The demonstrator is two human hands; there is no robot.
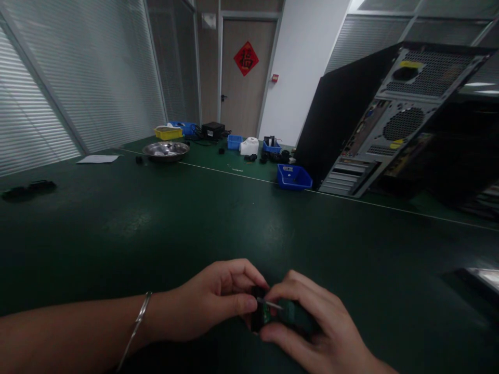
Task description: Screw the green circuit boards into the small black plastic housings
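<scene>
At the bottom centre of the frame a small black part with a green circuit board showing inside it is held just above the green table. The left hand comes in from the lower left, a thin bracelet on its wrist; its thumb and fingers are pinched together on the left side of the part. The right hand rises from the lower right and its fingers are curled closed around a dark green-handled tool, whose thin metal tip is laid against the top of the part. Whether the tip is seated in a screw or slot cannot be told, since the fingers cover it.

The step in hand is judged to be fine work with the tip on the part. It is best done with the part kept firmly pinched and steadied close to the table, so that it cannot twist. The tool should be kept in line with its point of contact and pressed lightly, as a slip could scratch the board or prick the left thumb.

Further up the frame, well apart from the hands, a metal bowl sits at the upper left, a blue bin near the centre, and an open computer case at the upper right.
</scene>
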